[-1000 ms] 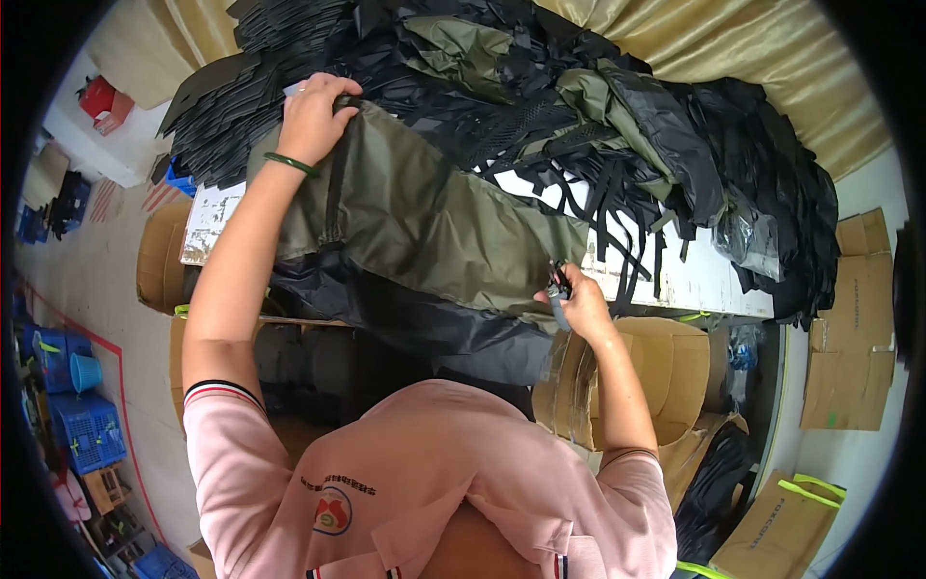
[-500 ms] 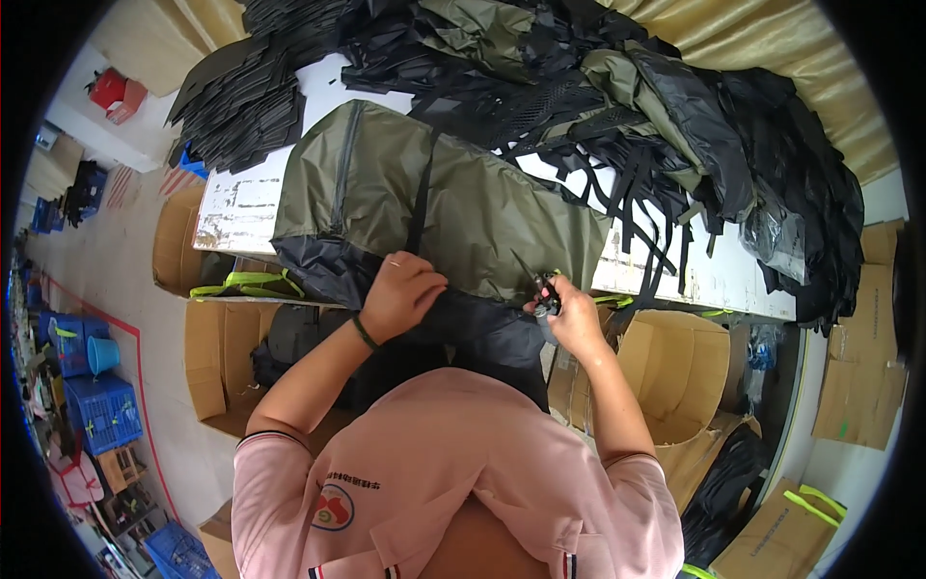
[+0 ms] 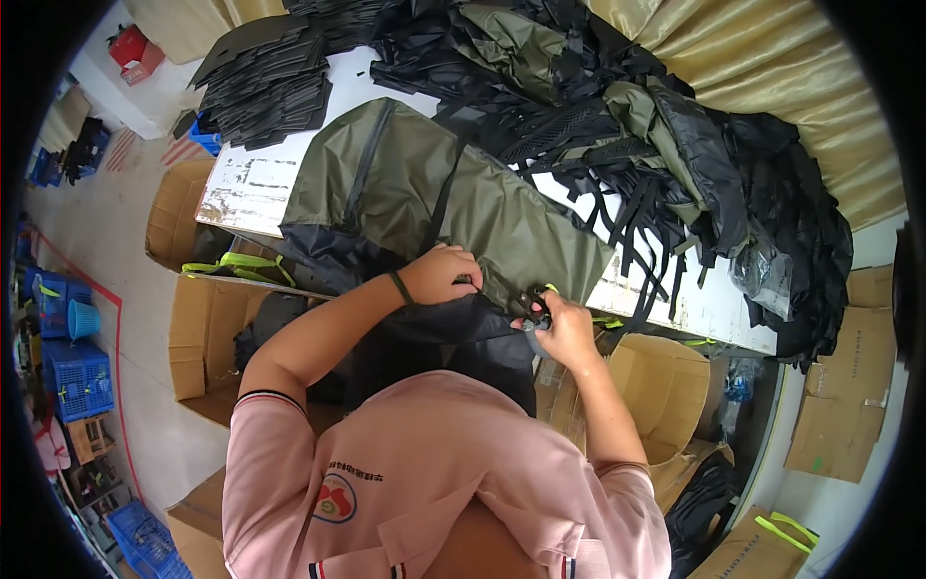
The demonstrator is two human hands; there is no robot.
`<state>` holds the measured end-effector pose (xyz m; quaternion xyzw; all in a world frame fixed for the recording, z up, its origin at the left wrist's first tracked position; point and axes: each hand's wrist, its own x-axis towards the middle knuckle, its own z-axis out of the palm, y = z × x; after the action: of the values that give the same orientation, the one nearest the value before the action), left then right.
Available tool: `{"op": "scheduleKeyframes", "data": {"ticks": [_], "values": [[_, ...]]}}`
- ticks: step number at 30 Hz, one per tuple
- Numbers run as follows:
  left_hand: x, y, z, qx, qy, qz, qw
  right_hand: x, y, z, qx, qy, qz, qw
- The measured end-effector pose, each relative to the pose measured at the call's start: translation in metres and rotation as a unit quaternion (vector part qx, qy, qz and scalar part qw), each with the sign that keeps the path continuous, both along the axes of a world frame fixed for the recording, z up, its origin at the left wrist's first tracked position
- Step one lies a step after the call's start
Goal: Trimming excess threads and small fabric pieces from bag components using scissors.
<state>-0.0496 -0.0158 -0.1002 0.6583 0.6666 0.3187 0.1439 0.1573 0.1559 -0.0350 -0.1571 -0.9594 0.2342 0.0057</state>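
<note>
A large olive-green and black fabric bag [image 3: 386,164] with a dark zipper and a black strap lies across the table's near edge. Its black lower part hangs toward my body. My left hand [image 3: 444,275] is closed, fingertips pinching the bag's material near the seam between green and black. Dark-handled scissors [image 3: 531,307] with a bit of red sit in my right hand [image 3: 567,330], just right of the left. Their blades point left toward the pinched seam; whether they touch the cloth is hard to tell.
The white, worn table [image 3: 256,183] carries stacked black sheets [image 3: 265,82] at back left and heaped black and green fabric pieces with straps [image 3: 666,164] at right. Open cardboard boxes [image 3: 661,386] stand below. Blue crates [image 3: 82,376] line the left floor.
My left hand has moved right along the seam, closer to the scissors. The scissors have tipped toward it. The bag's near edge has been bunched, and the whole view has shifted slightly.
</note>
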Motion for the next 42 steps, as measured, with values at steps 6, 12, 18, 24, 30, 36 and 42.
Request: {"op": "scheduleKeyframes", "data": {"ticks": [6, 12, 18, 24, 30, 36, 42], "values": [[-0.016, 0.006, 0.01, -0.123, -0.357, -0.063, 0.924, 0.006, 0.026, 0.014, 0.124, 0.006, 0.077, 0.989], [-0.015, 0.01, 0.01, -0.144, -0.396, -0.067, 0.905, 0.004, 0.026, 0.017, 0.141, -0.012, 0.094, 0.986], [-0.011, 0.009, 0.007, -0.132, -0.404, -0.071, 0.903, 0.001, 0.021, 0.018, 0.133, -0.023, 0.1, 0.986], [-0.01, 0.009, 0.005, -0.138, -0.4, -0.062, 0.904, 0.0, 0.022, 0.014, 0.136, -0.03, 0.105, 0.985], [-0.012, 0.01, 0.007, -0.143, -0.404, -0.062, 0.902, 0.001, 0.022, 0.016, 0.132, -0.062, 0.096, 0.985], [-0.011, 0.009, 0.006, -0.148, -0.397, -0.061, 0.904, 0.002, 0.021, 0.012, 0.099, -0.079, 0.071, 0.989], [0.004, 0.008, 0.002, -0.058, -0.367, -0.036, 0.928, -0.009, 0.003, -0.017, -0.077, 0.028, -0.03, 0.996]]}}
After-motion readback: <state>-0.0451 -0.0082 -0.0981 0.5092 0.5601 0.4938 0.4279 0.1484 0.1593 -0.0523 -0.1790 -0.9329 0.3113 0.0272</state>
